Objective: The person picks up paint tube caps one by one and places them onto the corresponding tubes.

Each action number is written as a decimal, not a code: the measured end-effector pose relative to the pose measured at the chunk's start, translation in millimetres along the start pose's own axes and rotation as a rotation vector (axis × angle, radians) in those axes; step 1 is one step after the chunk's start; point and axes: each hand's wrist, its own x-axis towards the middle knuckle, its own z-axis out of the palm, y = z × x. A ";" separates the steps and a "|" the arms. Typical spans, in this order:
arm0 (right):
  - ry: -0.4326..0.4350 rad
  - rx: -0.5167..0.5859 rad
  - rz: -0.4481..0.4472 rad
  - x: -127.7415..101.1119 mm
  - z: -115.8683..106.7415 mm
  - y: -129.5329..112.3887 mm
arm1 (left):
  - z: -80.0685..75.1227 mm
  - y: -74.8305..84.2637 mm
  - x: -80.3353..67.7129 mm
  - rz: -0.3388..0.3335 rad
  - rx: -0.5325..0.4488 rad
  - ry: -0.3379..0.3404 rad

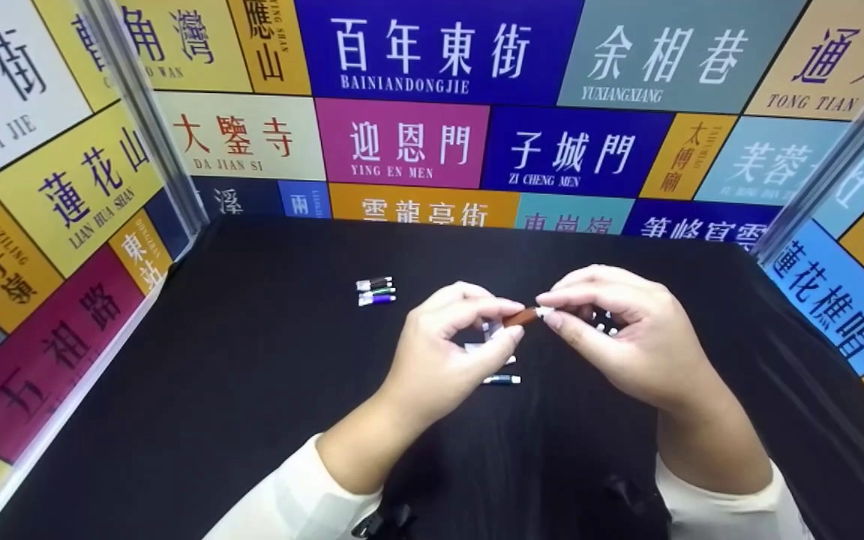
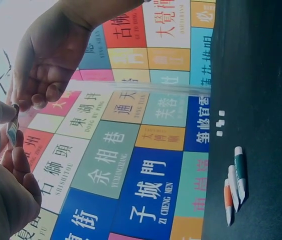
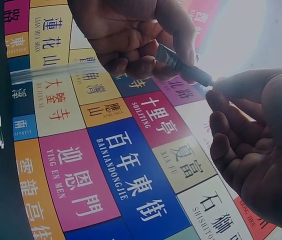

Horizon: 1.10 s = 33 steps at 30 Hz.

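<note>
Just above the black table [image 1: 252, 420], mid-scene: both hands together on one small brown tube [image 1: 522, 317]. Left hand [image 1: 447, 337] pinches the body, right hand [image 1: 619, 330] pinches the white cap end [image 1: 544, 310]; fingers of both curled round it. Tube is off the cloth, held roughly level. Looks light and thin; the body probably gives if squeezed, so grip near the stiff neck and cap rather than mid-body. Smooth surface, could slip in a fingertip pinch. Under the hands, a teal tube [image 1: 502, 379] lies flat. Further left, a small cluster of tubes [image 1: 376, 291], well apart. Loose white caps [image 2: 220, 122] are on the cloth. Sign-printed panels [image 1: 432, 112] behind.
</note>
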 end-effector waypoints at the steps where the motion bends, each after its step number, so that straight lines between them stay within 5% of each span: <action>1: -0.002 -0.008 0.008 -0.1 -0.2 0.0 | 0.1 -0.1 0.0 -0.001 -0.003 -0.001; 9: -0.029 -0.055 0.079 -1.3 -1.8 0.9 | 0.8 0.9 -0.6 -0.013 -0.015 -0.018; 19: -0.022 0.087 0.043 -1.1 -1.1 3.9 | 2.1 0.9 -1.2 -0.017 -0.037 -0.023; 33: -0.051 -0.005 0.125 -3.2 -2.0 4.7 | 3.4 1.1 -2.5 -0.011 -0.012 -0.017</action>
